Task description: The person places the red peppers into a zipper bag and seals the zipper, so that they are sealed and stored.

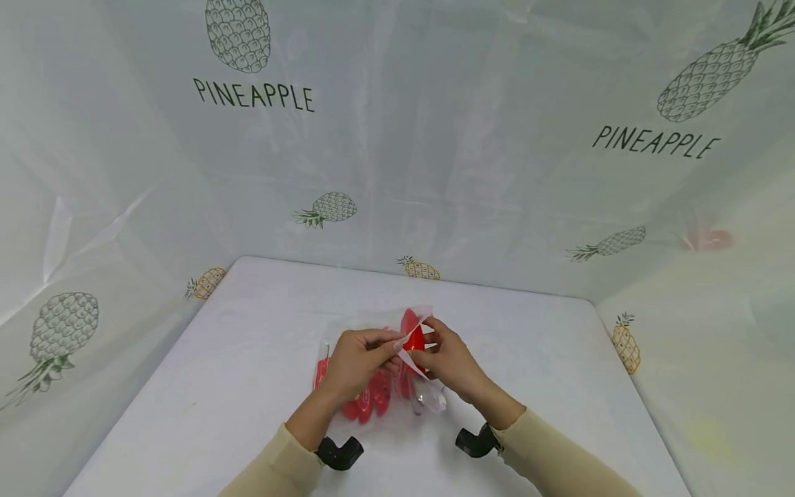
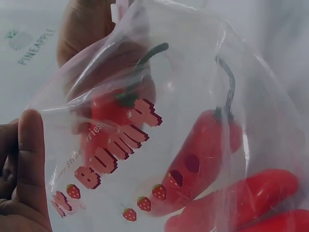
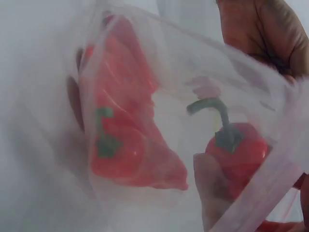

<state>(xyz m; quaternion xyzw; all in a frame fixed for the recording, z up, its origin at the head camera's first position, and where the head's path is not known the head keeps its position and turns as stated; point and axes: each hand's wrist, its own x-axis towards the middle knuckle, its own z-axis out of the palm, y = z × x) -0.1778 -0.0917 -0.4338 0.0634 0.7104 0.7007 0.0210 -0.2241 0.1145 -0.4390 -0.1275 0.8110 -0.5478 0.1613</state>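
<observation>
A clear plastic zip bag (image 1: 397,414), printed with strawberries and pink lettering, lies between both hands with several red chili peppers (image 1: 365,400) inside. With thumb and fingers, my left hand (image 1: 354,362) pinches the edge of its mouth. My right hand (image 1: 453,359) is at the opposite side of the opening, its thumb and fingers around a red pepper (image 1: 415,339). In the right wrist view this pepper (image 3: 237,154) shows a curved green stem through the cloudy plastic. More peppers (image 2: 241,198) lie lower in the bag in the left wrist view.
A white table (image 1: 528,345) is enclosed by pale curtains (image 1: 435,138) printed with pineapples. A dark curved mount (image 1: 340,453) sits under the left wrist, another dark mount (image 1: 477,442) under the right.
</observation>
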